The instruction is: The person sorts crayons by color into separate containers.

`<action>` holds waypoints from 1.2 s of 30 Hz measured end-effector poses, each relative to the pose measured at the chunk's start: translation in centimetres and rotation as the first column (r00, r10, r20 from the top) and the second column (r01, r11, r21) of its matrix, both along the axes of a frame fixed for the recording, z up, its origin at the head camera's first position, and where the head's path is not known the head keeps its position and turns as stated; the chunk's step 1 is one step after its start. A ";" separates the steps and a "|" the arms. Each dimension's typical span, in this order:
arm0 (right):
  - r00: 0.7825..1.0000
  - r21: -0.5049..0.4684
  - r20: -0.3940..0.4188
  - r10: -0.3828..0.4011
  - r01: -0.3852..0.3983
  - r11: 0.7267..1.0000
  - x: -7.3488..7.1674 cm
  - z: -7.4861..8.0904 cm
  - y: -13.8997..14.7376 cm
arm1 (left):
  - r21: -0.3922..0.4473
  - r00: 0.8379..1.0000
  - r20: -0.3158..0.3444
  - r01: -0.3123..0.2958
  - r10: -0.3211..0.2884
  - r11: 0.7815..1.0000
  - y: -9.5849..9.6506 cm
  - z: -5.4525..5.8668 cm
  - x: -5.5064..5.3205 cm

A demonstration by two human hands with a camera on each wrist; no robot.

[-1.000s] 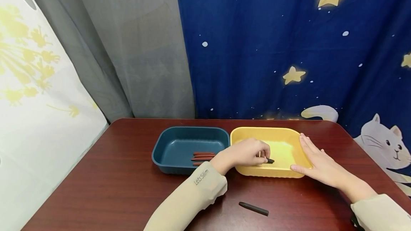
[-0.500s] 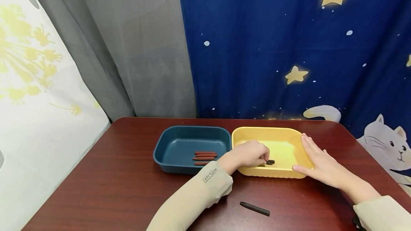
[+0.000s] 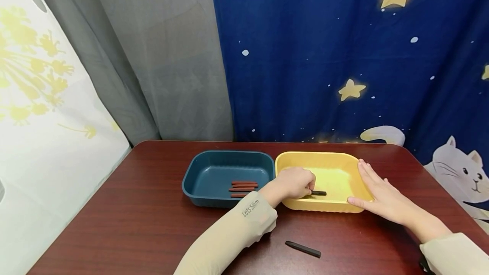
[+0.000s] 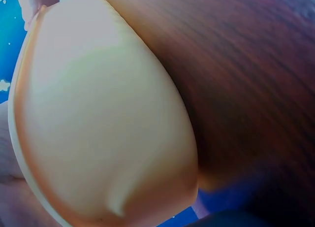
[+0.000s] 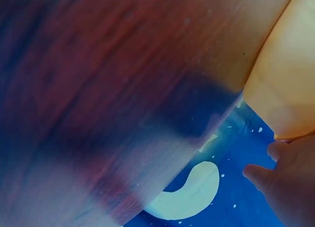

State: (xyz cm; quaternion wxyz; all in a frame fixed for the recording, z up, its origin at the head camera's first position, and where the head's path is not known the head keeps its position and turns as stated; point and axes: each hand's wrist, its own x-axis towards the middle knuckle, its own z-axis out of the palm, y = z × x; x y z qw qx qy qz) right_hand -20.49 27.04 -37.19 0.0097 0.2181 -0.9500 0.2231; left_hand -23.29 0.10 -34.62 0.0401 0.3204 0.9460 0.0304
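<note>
My left hand [image 3: 295, 181] reaches into the yellow box [image 3: 324, 206] near its front left, fingers curled at the near end of a black crayon [image 3: 319, 193]. The crayon's far end shows past the fingertips, low over the box floor; the rest is hidden by the fingers. With fingers straight, my right hand [image 3: 382, 198] rests against the box's right end, its thumb at the front corner. In the left wrist view the box's pale outer wall [image 4: 108, 109] fills much of the picture. The right wrist view has my right hand [image 5: 295, 182] beside the yellow box [image 5: 285, 84].
Touching the yellow box on its left is a dark blue box [image 3: 214, 202] with several reddish-brown crayons [image 3: 243, 183] lying inside. Another black crayon [image 3: 303, 249] lies on the reddish wooden table [image 3: 153, 224] in front. Curtains [image 3: 290, 75] hang behind the table.
My left hand has drawn slightly left inside the yellow box, and more of the black crayon now shows beyond its fingers. The right hand has stayed at the box's end.
</note>
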 end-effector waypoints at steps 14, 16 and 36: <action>1.000 -0.005 -0.007 0.003 -0.003 1.000 0.0 0.0 0.1 | 0.051 0.999 -0.015 0.028 -0.028 0.998 -0.5 0.3 -0.1; 1.000 -0.006 -0.008 0.003 -0.003 1.000 0.0 0.0 0.1 | 0.062 0.999 -0.011 0.031 -0.030 0.998 -0.7 0.4 -0.1; 1.000 0.000 0.000 0.001 -0.001 1.000 -0.1 -0.2 0.2 | 0.133 0.974 -0.078 0.222 -0.214 0.966 -2.7 3.0 2.6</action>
